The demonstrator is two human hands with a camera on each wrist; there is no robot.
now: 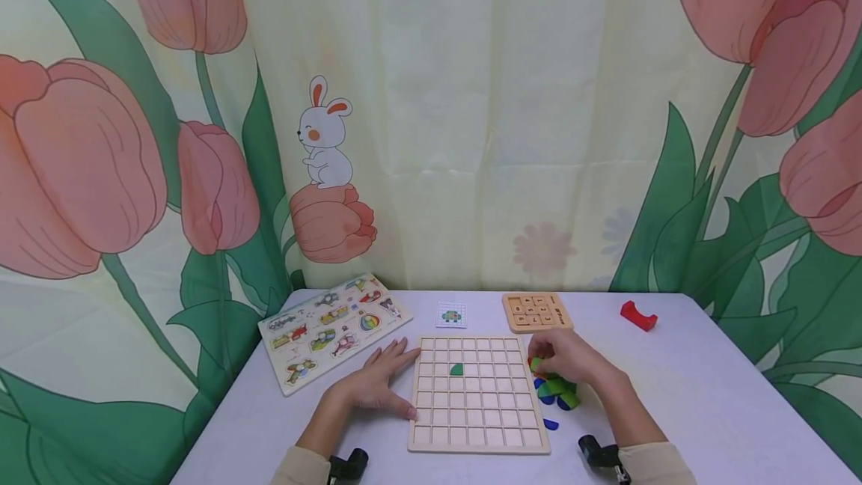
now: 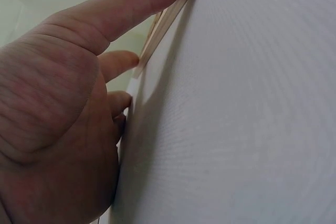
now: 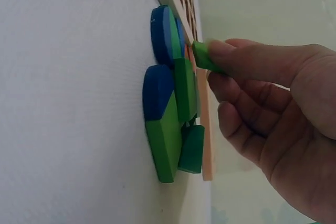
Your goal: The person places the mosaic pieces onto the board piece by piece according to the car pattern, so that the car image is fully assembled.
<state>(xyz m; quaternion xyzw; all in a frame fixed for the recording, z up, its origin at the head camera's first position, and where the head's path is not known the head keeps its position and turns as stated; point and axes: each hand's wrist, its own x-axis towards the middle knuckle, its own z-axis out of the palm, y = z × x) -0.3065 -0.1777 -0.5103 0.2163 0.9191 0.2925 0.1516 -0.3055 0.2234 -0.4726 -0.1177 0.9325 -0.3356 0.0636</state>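
A wooden grid board (image 1: 480, 449) lies in front of me, and a dark green quarter-round piece (image 1: 456, 370) sits in one of its upper cells. My left hand (image 1: 378, 380) rests at the board's left edge, fingers spread and thumb touching the frame. In the left wrist view the thumb (image 2: 131, 6) lies along the wooden rim. My right hand (image 1: 569, 354) pinches a light green block (image 3: 206, 57) between thumb and forefinger, just above the pile. Below it, blue and green blocks (image 3: 164, 140) lie heaped beside the board's right edge. Part of the pile is hidden by the right hand.
Behind the board lies a small pattern card (image 1: 451, 314) with a turtle-like figure. A wooden number puzzle (image 1: 536, 312) is at the back right, a red arch block (image 1: 638, 316) farther right. A picture puzzle board (image 1: 333, 331) lies at the left. One blue piece (image 1: 551, 424) lies apart from the pile.
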